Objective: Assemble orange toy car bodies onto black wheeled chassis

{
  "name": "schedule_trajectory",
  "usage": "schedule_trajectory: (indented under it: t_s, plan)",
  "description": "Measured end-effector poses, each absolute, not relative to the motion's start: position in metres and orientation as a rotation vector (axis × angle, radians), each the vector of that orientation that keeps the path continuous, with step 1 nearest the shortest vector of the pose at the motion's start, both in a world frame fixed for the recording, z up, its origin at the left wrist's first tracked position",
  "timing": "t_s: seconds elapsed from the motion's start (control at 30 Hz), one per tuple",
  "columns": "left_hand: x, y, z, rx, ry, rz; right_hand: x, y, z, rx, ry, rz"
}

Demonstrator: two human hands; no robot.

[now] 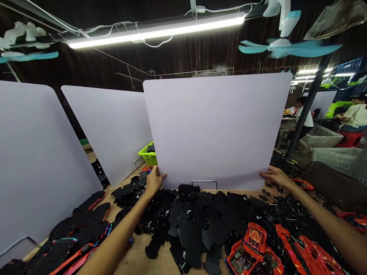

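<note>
A large white divider panel [215,130] stands upright on the wooden table, straight ahead of me. My left hand [153,180] grips its lower left corner, fingers curled round the edge. My right hand [273,175] holds the lower right corner the same way. A thin metal foot bracket [204,182] shows at the middle of the panel's bottom edge. In front of the panel lies a heap of black plastic toy-car parts [195,221].
Two more white panels [114,130] stand to the left. A green basket [149,153] sits behind them. Red toy car bodies [254,248] lie at the lower right, small black wheels [265,194] beyond. People work at the far right [354,114]. A fan [286,44] hangs overhead.
</note>
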State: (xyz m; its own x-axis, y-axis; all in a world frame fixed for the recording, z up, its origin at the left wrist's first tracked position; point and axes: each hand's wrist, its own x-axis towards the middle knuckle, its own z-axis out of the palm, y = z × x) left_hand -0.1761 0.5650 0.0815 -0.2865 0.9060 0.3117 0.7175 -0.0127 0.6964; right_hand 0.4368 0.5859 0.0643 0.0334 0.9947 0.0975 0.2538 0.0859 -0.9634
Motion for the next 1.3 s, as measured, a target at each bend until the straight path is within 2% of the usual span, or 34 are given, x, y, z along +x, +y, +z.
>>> schedule_trajectory:
  t_s: [0.37,0.6,0.73,0.87,1.0,1.13,1.2,1.3]
  plan:
    - [-0.180,0.568,0.087,1.689,2.019,1.129,0.440,0.575,0.071,-1.345,-1.432,0.951]
    - [-0.174,0.566,0.091,1.633,2.060,1.072,0.448,0.554,0.085,-1.467,-1.425,0.640]
    - [-0.170,0.562,0.098,1.591,2.080,1.086,0.439,0.508,0.100,-1.480,-1.501,0.458]
    - [-0.158,0.537,0.116,1.545,2.164,1.119,0.393,0.431,0.103,-1.406,-1.867,0.569]
    - [-0.138,0.452,0.136,1.676,2.029,0.949,0.330,0.363,0.091,-1.334,-2.391,0.467]
    - [-0.117,0.309,0.136,1.826,1.535,0.264,0.297,0.337,0.071,-1.387,-2.545,0.209]
    - [-0.104,0.231,0.124,1.794,1.506,0.074,0.296,0.338,0.062,-1.347,-2.511,0.244]
    - [-0.079,0.139,0.092,1.724,1.674,0.124,0.302,0.340,0.058,-1.222,-2.351,0.416]
